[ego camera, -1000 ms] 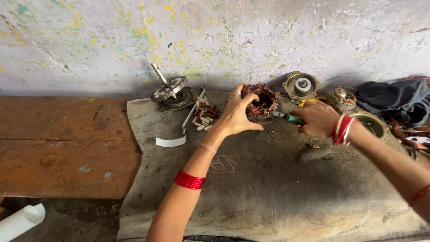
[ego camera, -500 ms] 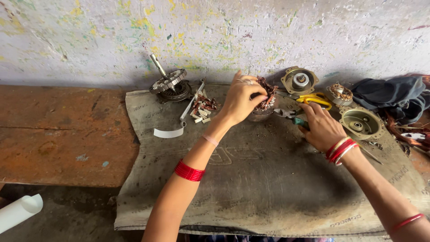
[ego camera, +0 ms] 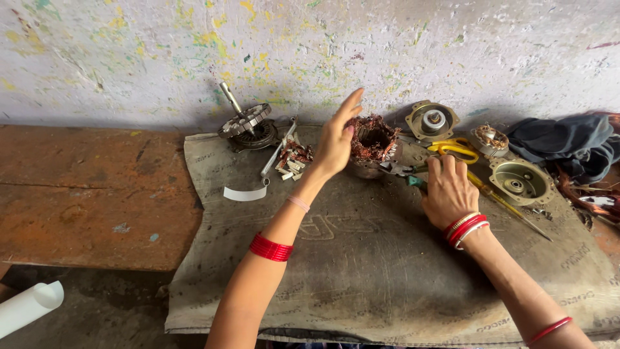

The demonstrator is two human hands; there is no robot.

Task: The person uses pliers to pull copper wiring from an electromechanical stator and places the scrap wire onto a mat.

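A motor stator with copper windings point(ego camera: 374, 139) stands on a grey sack cloth point(ego camera: 361, 271) near the wall. My left hand point(ego camera: 337, 139) rests flat against the stator's left side, fingers straight and pointing up. My right hand point(ego camera: 447, 190) lies palm down on the cloth over the green handle of pliers point(ego camera: 407, 174), whose jaws point toward the stator. Whether the fingers close around the handle is hidden.
Around the stator lie a rotor with shaft point(ego camera: 245, 123), a metal end cap point(ego camera: 431, 121), yellow scissors point(ego camera: 456, 149), a round housing point(ego camera: 520, 181), a screwdriver point(ego camera: 510, 207), dark cloth point(ego camera: 568, 145), small parts point(ego camera: 292, 161). A white paper strip point(ego camera: 244, 193) and paper roll point(ego camera: 29, 307) are at left. Rusty slab point(ego camera: 84, 194).
My left hand has let go of the stator's top and now lies flat against its side. My right hand slid down from the far parts onto the pliers.
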